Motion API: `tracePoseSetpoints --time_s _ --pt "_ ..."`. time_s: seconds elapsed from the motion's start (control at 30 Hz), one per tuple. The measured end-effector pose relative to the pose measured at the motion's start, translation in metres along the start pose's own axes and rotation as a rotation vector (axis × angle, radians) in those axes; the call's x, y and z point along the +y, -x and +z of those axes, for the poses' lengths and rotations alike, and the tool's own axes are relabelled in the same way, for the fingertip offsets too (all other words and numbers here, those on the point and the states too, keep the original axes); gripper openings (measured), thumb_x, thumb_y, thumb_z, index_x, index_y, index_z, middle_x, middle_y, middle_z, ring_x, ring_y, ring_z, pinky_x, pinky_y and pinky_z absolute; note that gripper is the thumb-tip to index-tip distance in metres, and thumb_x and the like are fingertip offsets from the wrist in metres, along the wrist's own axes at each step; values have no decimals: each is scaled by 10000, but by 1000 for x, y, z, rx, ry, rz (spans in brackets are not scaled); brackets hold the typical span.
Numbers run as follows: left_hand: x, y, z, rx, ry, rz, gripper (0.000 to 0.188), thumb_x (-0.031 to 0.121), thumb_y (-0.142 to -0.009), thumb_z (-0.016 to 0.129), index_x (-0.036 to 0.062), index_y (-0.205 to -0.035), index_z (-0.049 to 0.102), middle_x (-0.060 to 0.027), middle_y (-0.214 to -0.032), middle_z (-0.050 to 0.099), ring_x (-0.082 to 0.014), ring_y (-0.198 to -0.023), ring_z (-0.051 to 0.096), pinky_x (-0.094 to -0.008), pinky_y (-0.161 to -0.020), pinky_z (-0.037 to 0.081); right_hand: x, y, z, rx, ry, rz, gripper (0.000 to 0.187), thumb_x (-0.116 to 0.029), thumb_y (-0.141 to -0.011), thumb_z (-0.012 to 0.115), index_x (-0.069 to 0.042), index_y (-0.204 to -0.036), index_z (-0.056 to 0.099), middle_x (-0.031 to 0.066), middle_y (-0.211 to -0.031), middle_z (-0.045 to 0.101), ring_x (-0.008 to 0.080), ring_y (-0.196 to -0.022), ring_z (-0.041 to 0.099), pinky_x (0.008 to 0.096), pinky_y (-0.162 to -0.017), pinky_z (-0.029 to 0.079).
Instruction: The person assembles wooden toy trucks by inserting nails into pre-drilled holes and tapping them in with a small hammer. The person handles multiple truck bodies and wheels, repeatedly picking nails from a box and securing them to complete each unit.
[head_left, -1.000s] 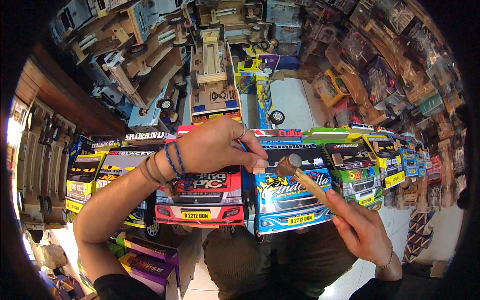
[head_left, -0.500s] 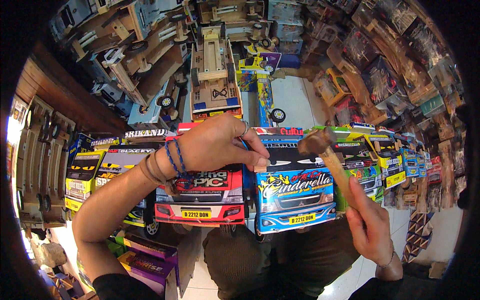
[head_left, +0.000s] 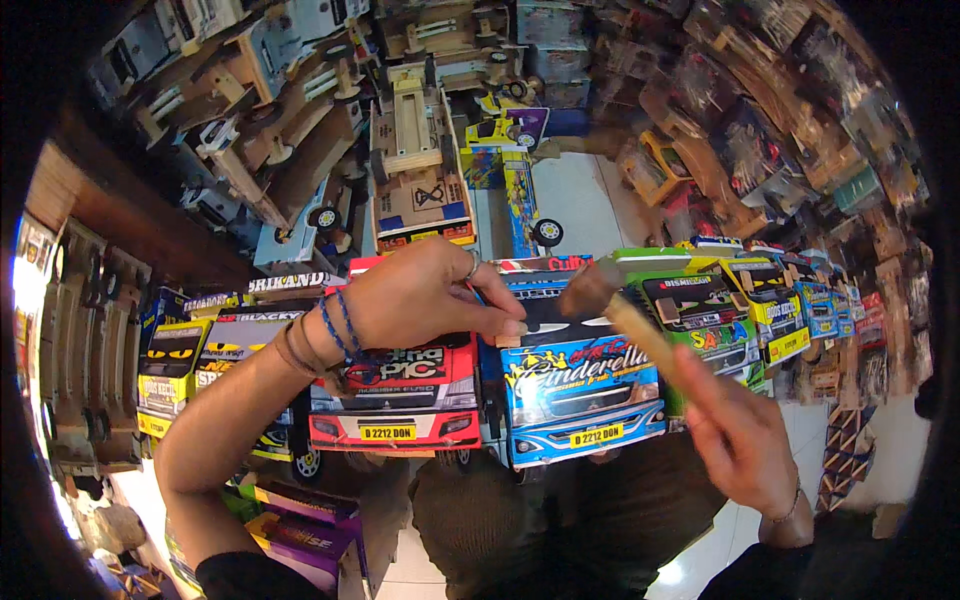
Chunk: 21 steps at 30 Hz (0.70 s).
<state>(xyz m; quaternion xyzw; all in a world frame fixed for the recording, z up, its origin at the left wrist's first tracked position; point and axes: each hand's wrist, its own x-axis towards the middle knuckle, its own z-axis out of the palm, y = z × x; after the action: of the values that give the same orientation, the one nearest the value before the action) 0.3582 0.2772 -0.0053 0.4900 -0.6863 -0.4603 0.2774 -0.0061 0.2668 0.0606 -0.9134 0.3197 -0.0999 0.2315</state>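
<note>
Wooden-handled hammer [head_left: 633,322], gripped in the right hand [head_left: 742,432], has moved nearer the blue truck's [head_left: 588,403] left edge, blurred; the left hand [head_left: 425,297] pinches a half-hidden wooden block [head_left: 508,341] there.

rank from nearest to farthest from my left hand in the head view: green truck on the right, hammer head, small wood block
1. Small wood block: at the fingertips of the left hand
2. Hammer head: right of the block
3. Green truck: right of the hammer head
</note>
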Motion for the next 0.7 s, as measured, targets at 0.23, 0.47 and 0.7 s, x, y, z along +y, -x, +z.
tracePoseSetpoints --time_s 0.23,0.47,0.7 --pt "11 4 4 -10 119 -175 230 130 -920 767 -9 -1096 718 -68 -970 746 -100 -875 693 -254 -780 550 23 37 -6 911 -484 47 573 -374 -1014 572 23 -1388 397 11 -761 493 90 -610 479 275 -603 463" --pt "39 0 7 107 -122 -341 289 82 -930 713 -14 -1194 646 -105 -1023 719 -204 -859 695 -334 -851 537 107 145 -70 883 -1063 176 450 -382 -1111 388 -44 -1370 534 -99 -614 246 2 -493 229 201 -499 310" --pt "137 -7 58 300 -687 -167 568 433 -1092 368 -8 -1213 705 -223 -1317 588 -301 -1071 609 -398 -900 502 196 258 22 495 -87 1022 434 -453 -995 634 -44 -866 703 112 -570 508 219 -532 486 408 -558 398"
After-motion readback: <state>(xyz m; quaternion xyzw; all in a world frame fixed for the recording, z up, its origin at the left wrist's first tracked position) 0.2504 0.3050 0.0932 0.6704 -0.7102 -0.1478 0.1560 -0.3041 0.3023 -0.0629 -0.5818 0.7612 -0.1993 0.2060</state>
